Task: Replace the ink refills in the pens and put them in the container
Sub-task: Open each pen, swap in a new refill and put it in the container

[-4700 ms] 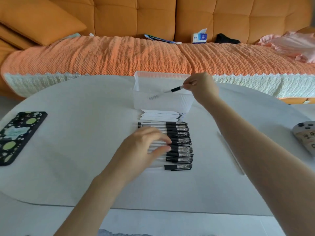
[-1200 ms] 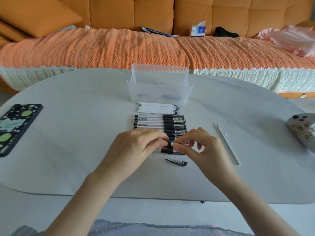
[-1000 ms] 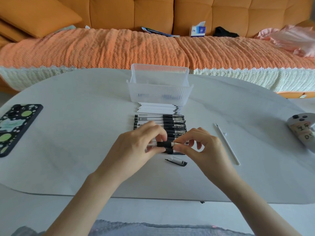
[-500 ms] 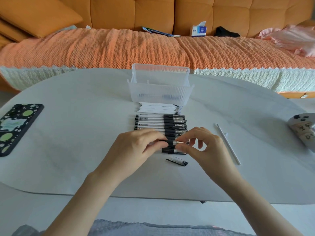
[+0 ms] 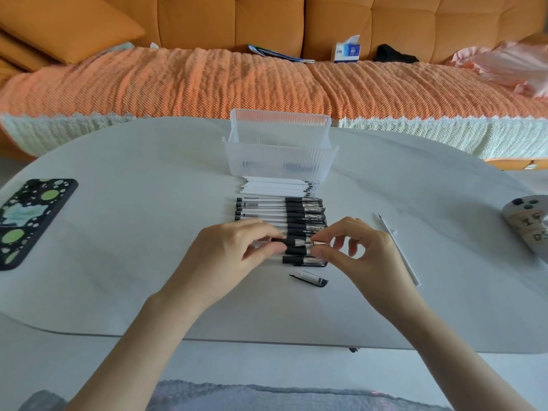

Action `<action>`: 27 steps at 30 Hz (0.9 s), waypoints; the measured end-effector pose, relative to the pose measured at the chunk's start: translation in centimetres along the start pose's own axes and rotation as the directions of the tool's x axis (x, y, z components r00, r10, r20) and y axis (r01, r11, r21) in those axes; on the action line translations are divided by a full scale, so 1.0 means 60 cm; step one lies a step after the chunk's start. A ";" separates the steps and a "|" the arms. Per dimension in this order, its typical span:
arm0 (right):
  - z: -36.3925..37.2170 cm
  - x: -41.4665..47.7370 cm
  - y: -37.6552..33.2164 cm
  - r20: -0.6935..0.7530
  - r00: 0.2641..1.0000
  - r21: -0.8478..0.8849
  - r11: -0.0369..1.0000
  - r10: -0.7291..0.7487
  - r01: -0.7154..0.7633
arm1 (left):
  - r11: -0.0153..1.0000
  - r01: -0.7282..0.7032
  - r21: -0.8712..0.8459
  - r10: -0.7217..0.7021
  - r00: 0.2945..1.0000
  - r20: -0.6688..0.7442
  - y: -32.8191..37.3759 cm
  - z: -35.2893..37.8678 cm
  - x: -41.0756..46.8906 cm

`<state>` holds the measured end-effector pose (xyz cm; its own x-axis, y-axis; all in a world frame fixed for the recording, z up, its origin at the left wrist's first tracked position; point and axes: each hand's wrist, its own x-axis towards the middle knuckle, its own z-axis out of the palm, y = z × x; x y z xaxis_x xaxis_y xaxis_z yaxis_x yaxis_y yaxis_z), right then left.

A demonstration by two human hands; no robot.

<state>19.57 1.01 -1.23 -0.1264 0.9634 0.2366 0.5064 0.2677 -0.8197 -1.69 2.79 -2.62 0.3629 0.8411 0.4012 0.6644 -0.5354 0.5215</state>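
Since half a second ago, both hands have barely shifted; I see the left thumb now pressed a little further along the pen's black grip. Compared with the earliest frame, the right hand has come back from the container to the middle of the frame, and a loose cap and a loose refill have come to lie on the table.

Across the top of the frame runs an orange sofa (image 5: 355, 22) with an orange knitted throw (image 5: 178, 81) over its seat. Below it, a pale oval table (image 5: 133, 292) fills the centre. A clear ribbed plastic container (image 5: 280, 161) stands at upper centre of the table. Just below it lies a stack of white refills (image 5: 278, 186), then a row of pens (image 5: 267, 207) with black grips, side by side.

At left centre lies a phone (image 5: 26, 221) in a black, green-dotted case. At the right edge sits a grey controller (image 5: 530, 223).

My left hand (image 5: 228, 256) pinches one pen (image 5: 295, 246) by its black grip, thumb and fingers closed on it, at the centre of the frame. My right hand (image 5: 367, 256) pinches the same pen's tip end between thumb and forefinger, the other fingers curled loosely.

A single white refill (image 5: 398, 250) lies diagonally right of the hands. A clear pen cap (image 5: 310, 278) with a black clip lies just below the pens.
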 end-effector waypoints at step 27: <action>-0.002 -0.002 0.042 0.188 0.975 -0.337 0.925 -0.115 0.174 | 0.998 0.050 0.039 -0.052 0.997 0.052 0.005 0.008 -0.002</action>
<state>20.96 1.56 -3.29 -0.3420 0.9118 0.2273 0.7340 0.4102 -0.5413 -1.19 2.58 -2.87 0.3615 0.8706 0.3336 0.7067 -0.4893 0.5110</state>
